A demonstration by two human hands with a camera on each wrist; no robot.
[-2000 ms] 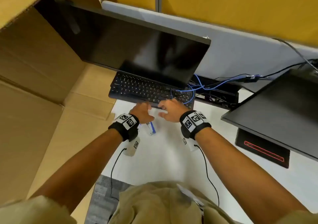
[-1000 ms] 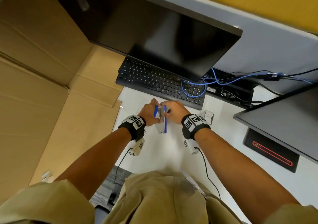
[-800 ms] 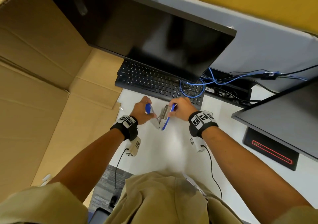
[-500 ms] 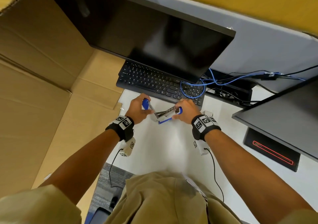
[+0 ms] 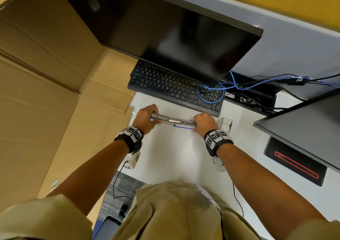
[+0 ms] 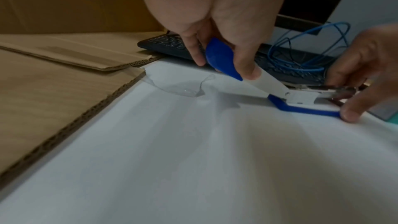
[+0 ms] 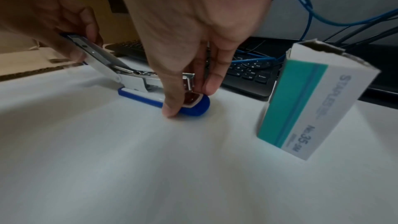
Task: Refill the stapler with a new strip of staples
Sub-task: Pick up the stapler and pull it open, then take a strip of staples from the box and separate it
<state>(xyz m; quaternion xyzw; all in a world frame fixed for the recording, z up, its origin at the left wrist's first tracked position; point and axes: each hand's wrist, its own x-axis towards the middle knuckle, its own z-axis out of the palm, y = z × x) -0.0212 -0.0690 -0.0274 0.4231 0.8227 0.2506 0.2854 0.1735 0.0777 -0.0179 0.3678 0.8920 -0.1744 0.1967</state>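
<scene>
Blue-and-white stapler (image 5: 173,121) lies swung wide open on the white worktop (image 5: 174,157), near the keyboard (image 5: 174,87) at its back edge. Left hand (image 5: 146,119) fingers grip the raised top arm; right hand (image 5: 204,122) pinches the base beside the staple box (image 7: 312,98).

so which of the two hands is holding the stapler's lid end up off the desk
The left hand: it grips the blue top arm of the stapler, swung back. The right hand pins the blue base on the desk.

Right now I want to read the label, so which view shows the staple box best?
The right wrist view: the staple box stands close by the stapler, its printed side and torn-open top plain. The head view shows only a small white box beside the right hand. The left wrist view catches just an edge.
</scene>
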